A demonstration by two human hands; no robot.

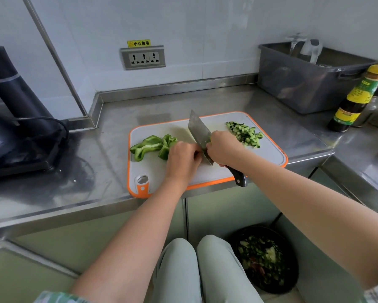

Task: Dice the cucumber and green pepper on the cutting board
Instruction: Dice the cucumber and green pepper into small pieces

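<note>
Head view takes in the cutting board [268, 154] on the steel bench [109, 136]. The cucumber [246, 133] is already a heap of dice at the board's far right corner, and the green pepper [147, 146] lies in large curled pieces on its left side. The left hand [182, 159] has its fingers curled down over the near end of the rightmost pepper piece, though what sits under the palm is hidden. The right hand [224, 147] is wrapped tight round the cleaver [200, 133] where blade meets handle, with the edge down on the board just beside the left knuckles.

From where I stand, the pepper looks like the job in hand. I'd press the piece flat and keep the fingertips tucked behind the knuckles. With the blade's flat riding against them, cut even strips, then turn the strips and cross-cut.
</note>
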